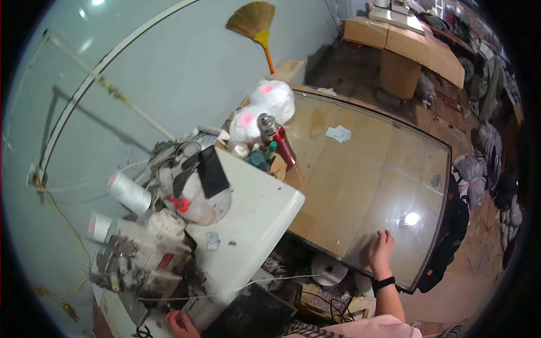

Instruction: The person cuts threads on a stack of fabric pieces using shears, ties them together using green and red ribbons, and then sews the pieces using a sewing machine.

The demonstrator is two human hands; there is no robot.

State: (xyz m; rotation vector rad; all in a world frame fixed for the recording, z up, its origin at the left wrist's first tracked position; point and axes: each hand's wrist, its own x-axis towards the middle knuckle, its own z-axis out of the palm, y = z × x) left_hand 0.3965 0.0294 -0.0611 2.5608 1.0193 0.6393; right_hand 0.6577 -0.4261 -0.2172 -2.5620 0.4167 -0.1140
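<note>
Head view shows the machine [152, 262] on the left end of the white worktop [253, 194], its grey body furred with dark lint and a small red patch on its side, with the left hand [180, 324] just below it, fingers curled, their grip impossible to tell. Over the near edge of the glossy tan table [344, 197], dark-rimmed and bright with a reflected light, the right hand [381, 252] has its fingers loosely bent and slightly apart; contact is unclear.
</note>
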